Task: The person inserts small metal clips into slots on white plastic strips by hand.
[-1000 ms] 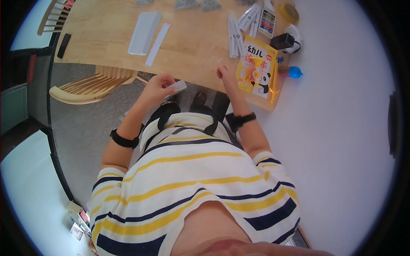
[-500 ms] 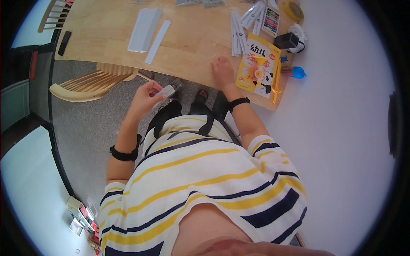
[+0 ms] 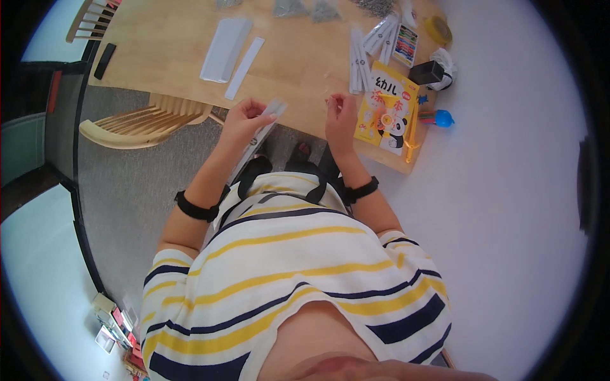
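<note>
My left hand (image 3: 244, 124) is closed on a long narrow clear-and-white plastic sleeve (image 3: 257, 138), gripped near its upper end. The sleeve slants down past the table edge, and a small dark round mark shows on it. My right hand (image 3: 342, 122) hovers by the table's near edge, fingertips pinched together; what they hold, if anything, is too small to tell. Left of the middle of the table lie a stack of white strips (image 3: 225, 51) and a single white strip (image 3: 244, 68). Several similar narrow white packages (image 3: 359, 63) lie beyond my right hand.
Right on the wooden table (image 3: 292, 63) are a yellow colouring book (image 3: 389, 105), a box of crayons (image 3: 405, 46), a black box (image 3: 426, 72), yellow tape (image 3: 437, 29) and a blue balloon-like object (image 3: 444, 119). Grey-filled bags (image 3: 290, 7) lie far back. A wooden chair (image 3: 146, 124) stands left.
My left hand has risen toward the table and to the right with the sleeve, which now shows at length. My right hand has drawn back slightly from the tabletop, fingers pinched.
</note>
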A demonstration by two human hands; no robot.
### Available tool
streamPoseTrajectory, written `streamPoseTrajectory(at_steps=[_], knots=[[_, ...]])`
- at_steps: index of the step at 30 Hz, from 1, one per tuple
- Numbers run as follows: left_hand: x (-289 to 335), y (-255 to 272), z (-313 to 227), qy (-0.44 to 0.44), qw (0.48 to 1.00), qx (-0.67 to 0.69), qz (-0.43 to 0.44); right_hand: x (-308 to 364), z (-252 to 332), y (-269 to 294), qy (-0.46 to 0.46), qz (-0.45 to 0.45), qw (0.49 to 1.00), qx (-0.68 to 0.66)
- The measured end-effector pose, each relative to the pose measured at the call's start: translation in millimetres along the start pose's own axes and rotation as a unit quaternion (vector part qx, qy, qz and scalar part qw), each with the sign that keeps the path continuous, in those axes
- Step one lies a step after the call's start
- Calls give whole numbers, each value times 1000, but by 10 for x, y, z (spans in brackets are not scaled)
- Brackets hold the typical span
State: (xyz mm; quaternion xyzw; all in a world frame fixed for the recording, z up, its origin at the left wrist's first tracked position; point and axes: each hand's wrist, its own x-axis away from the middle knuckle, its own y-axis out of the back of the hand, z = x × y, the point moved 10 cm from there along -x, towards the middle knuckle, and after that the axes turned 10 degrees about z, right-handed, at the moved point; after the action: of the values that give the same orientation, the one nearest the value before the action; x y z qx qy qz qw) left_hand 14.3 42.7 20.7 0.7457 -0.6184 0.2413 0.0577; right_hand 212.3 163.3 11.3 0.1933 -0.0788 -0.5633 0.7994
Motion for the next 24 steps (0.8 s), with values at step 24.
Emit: streamPoseTrajectory(at_steps=[24], knots=[[-197, 65, -96, -39, 998, -40, 26, -444, -1062, -299, -225, 193, 899, -323]])
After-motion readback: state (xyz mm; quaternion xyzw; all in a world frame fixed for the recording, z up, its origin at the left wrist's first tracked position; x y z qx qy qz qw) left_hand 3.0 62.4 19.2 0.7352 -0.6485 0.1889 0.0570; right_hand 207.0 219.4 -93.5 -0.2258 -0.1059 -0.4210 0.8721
